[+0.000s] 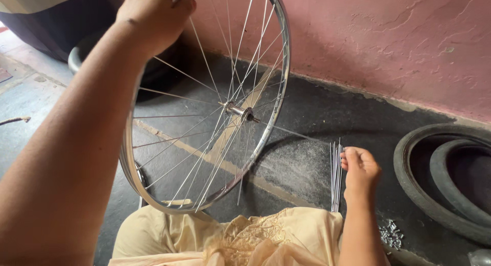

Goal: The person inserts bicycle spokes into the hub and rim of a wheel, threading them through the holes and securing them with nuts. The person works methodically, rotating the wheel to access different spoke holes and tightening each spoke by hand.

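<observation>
Head view: left hand [153, 18] up at 11 o'clock, fingers wrapped over the top of the wheel rim [279, 87], held upright mid-frame; right hand [361, 170] at 4 o'clock, pinched shut on a bundle of loose spokes [336, 176]; tyres [445, 184] at 3 o'clock; small nipples [391, 234] at 5 o'clock.

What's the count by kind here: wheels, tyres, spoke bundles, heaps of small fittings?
Silver spoked bicycle wheel, rim top held by the left hand: 1
Black rubber tyres on the floor at right: 2
Bundle of loose thin metal spokes, held by the right hand: 1
Heap of small silver metal fittings: 1
Total: 5
</observation>
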